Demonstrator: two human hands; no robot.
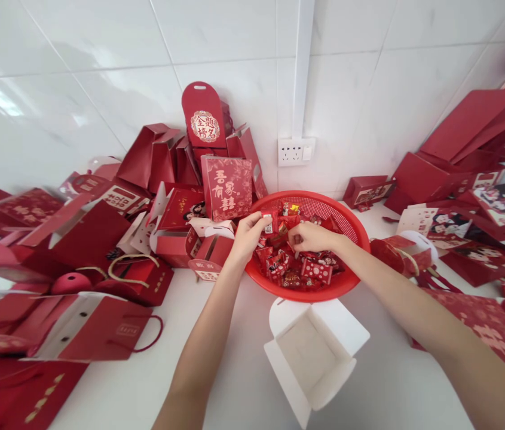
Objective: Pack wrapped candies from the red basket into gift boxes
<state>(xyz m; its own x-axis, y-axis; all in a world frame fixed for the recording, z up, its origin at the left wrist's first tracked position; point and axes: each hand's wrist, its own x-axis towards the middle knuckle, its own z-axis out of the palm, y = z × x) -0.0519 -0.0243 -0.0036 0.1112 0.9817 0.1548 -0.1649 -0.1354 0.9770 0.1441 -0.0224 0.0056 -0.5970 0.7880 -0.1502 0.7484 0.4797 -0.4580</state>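
Note:
A red plastic basket (306, 297) holds many wrapped candies (317, 270), mostly in red wrappers. At the basket's left side, my left hand (250, 234) pinches a red-and-white wrapped candy (271, 223) between thumb and fingers. My right hand (310, 237) reaches in over the middle of the pile with its fingers curled down and closed; whatever is between the fingertips is hidden. Just in front of the basket lies a box (310, 352) with a white inside, its flaps spread and nothing inside it.
Red gift boxes and bags crowd the left, among them a rope-handled bag (144, 286) and a corded box (100, 328). An upright red box (229, 188) stands behind. More red boxes (431, 179) are piled right. A socket (296, 152) is on the tiled wall.

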